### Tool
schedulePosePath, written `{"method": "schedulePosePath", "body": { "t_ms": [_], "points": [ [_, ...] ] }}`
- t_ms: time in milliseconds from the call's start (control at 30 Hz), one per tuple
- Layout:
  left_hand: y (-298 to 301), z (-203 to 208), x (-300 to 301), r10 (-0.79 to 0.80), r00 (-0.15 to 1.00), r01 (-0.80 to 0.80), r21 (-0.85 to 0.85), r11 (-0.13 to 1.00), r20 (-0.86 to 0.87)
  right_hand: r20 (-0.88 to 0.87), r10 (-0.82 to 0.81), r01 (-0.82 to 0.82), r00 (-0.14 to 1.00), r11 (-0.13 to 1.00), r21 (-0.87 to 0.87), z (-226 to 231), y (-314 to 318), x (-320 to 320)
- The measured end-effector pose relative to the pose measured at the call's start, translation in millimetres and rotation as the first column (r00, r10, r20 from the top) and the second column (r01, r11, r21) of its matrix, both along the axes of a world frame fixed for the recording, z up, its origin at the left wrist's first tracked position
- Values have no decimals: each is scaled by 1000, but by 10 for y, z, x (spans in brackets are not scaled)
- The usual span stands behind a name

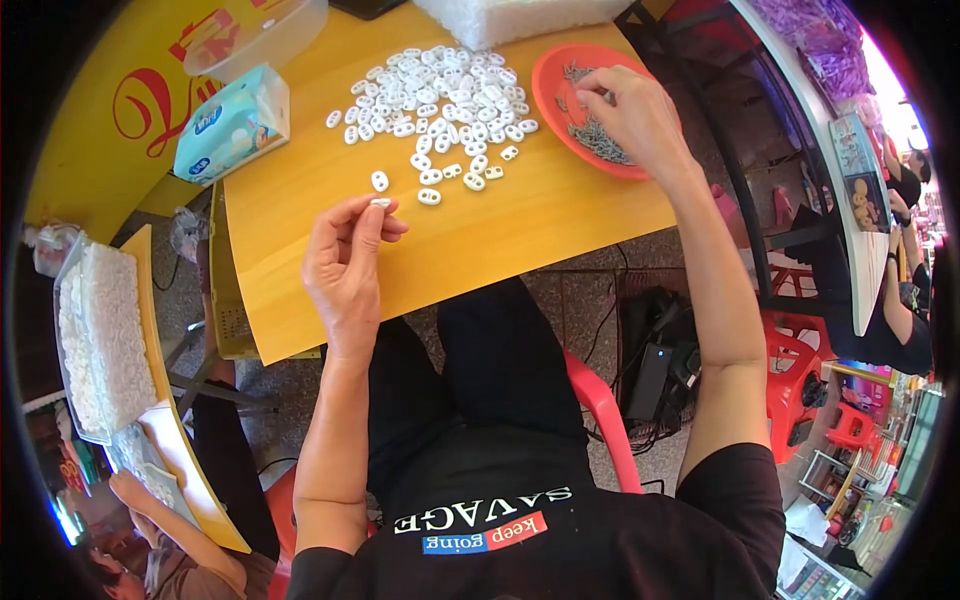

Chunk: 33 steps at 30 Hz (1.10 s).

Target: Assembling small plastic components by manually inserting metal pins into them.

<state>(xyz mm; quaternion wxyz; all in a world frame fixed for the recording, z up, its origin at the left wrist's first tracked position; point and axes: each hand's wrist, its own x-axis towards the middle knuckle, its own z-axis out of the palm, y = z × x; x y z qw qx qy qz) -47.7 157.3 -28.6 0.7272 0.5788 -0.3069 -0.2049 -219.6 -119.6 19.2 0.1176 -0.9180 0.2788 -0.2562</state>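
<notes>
My left hand [350, 262] is raised near the table's front edge, its thumb and fingers closed on a small white oval plastic piece [381, 202]. Another white oval piece [380, 181] lies just beyond the fingertips. Farther back spreads a heap of such white two-holed pieces [440, 90]. At the right, my right hand [634, 112] reaches over a red round bowl [549, 62], thumb and forefinger pinched together. Whatever is between those fingertips is too small to make out. Inside the bowl are many small, thin grey metal pieces [592, 138].
A blue tissue pack [236, 126] and a clear plastic tub [270, 40] stand at the table's left. A white bubble-wrapped bundle [520, 18] lies at the back. A side table at left bears a tub of white pieces [105, 340]; a co-worker's arm [180, 535] is beside it.
</notes>
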Motion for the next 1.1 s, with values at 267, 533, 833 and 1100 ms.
{"method": "schedulePosePath", "body": {
  "t_ms": [267,533,833,1100],
  "points": [
    [-1,-37,8,16,1000,-15,35,999,-20,-253,-18,-21,967,988,-151,-139,-121,168],
    [7,-32,27,13,998,-11,27,1000,-68,-233,-56,31,971,994,-108,-55,-221,251],
    [40,-73,84,-17,982,14,-15,1000,-189,161,-74,-69,984,679,731,147,-320,31],
    [53,-68,89,-59,969,50,-44,998,-239,304,-243,-185,921,413,892,105,-262,-73]
  ]
}}
